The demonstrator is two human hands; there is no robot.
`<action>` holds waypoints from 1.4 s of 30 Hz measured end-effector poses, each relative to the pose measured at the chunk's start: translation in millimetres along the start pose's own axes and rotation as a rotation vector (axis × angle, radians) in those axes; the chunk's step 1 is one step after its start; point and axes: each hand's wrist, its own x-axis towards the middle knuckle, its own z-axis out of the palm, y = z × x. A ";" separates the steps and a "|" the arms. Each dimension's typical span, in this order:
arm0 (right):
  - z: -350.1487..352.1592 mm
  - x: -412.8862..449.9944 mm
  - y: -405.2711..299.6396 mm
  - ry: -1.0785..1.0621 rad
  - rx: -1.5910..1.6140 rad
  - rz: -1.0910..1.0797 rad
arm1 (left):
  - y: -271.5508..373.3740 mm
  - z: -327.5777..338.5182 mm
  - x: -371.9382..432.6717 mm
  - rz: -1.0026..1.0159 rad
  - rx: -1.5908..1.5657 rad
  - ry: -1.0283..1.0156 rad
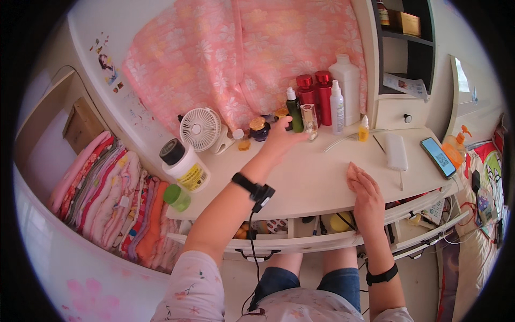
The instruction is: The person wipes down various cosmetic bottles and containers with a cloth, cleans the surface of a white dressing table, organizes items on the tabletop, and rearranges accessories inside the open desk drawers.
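Note:
My left hand reaches over the white desk, fingers apart, close to a clear glass bottle and a dark green pump bottle; whether a fingertip touches the clear bottle cannot be told. A folded pinkish cloth lies under the fingers of my right hand, pressed on the desktop near its front edge. Behind stand two red bottles, a white spray bottle, a large white bottle and a small yellow dropper bottle. A dark blue jar with a gold lid stands left of my left hand.
A white fan, a small amber jar, a large white jar and a green-lidded jar stand at the left. A white power bank and a phone lie at the right. Open drawers jut out below the desktop.

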 end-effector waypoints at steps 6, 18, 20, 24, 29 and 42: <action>-4.8 0.9 0.7 -0.030 -0.017 0.020 | 60.0 -110.3 -90.7 0.667 0.807 0.329; -7.6 3.5 -0.4 -0.035 -0.011 -0.005 | 48.0 -317.5 -151.7 -0.282 0.539 0.369; -8.9 3.8 -0.1 -0.038 -0.010 -0.003 | 39.1 -310.4 -149.5 -0.277 0.413 0.338; -5.6 0.7 -0.4 -0.044 -0.014 0.003 | 32.2 -306.0 -145.8 -0.241 0.180 0.362; -4.6 -0.4 2.0 -0.040 -0.036 0.007 | 30.3 -288.2 -142.2 -0.174 0.114 0.357; -2.5 0.8 4.0 -0.037 -0.009 0.016 | 49.6 -151.5 -69.1 0.044 0.163 0.206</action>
